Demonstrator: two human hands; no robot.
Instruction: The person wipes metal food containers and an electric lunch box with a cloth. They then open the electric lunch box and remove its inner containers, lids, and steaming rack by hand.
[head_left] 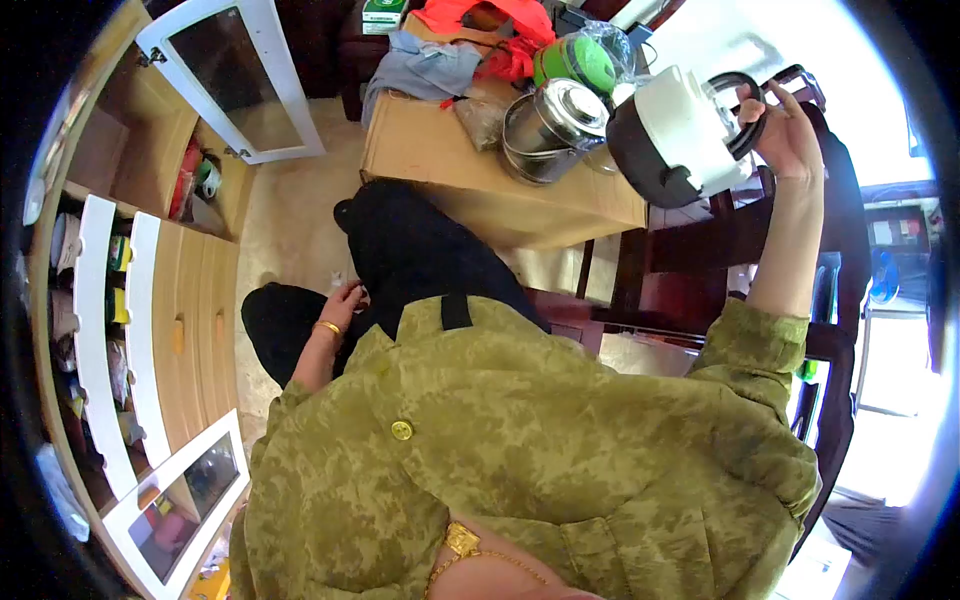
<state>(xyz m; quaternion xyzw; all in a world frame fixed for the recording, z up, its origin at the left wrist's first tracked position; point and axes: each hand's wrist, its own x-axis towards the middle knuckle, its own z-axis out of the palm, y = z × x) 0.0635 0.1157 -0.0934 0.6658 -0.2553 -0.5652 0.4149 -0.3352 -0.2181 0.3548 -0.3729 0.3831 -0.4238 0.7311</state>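
Observation:
My right hand (788, 135), raised at the right, is closed around the black handle of a white-and-black pot-like appliance (672, 135). The appliance is tilted, its dark end toward the left, above the right end of a cardboard box (440, 150). Just left of it on the box stands a shiny steel lidded pot (553, 130). My left hand (346, 303), with a gold bracelet at the wrist, hangs low beside my dark trousers. Its fingers are loosely bent and apart, and I see nothing held in them.
A green container (575, 62), grey-blue cloth (425, 65) and red fabric (480, 15) crowd the box's far side. Dark wooden furniture (720, 245) stands at the right. At the left is a cabinet (185, 330) with its glass-paned door (230, 75) swung out.

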